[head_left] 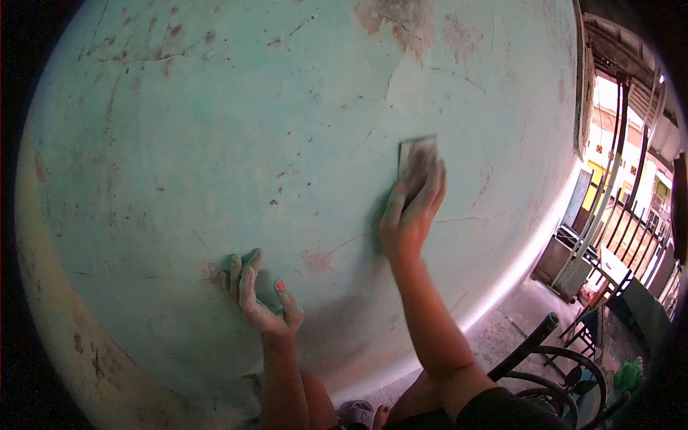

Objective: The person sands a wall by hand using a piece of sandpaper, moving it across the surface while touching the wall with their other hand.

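Two hands work the wall (215,143) here. Our right hand (410,215) presses a sheet of sandpaper (417,158) flat against the green paint, fingers together and laid over its lower half, so the sheet sits at about one o'clock from the middle of the view. Our left hand (261,297) rests at seven o'clock from the sheet, fingers spread and open on the plaster, holding nothing, dusted pale with powder.

We judge the main risk to be the sheet slipping out from under the flat fingers: it is pinned by pressure alone, not gripped around an edge, and dust on the skin would make it slide. A crack (344,240) runs between the two hands, and a bare patch (398,21) of lost plaster shows at twelve o'clock above the sheet; hard rubbing near either could loosen more flakes. Fine dust could also drift into our eyes, since the work is close to the face. A chair (552,358) stands at five o'clock, near our right elbow, and a wide backward stroke might knock it.
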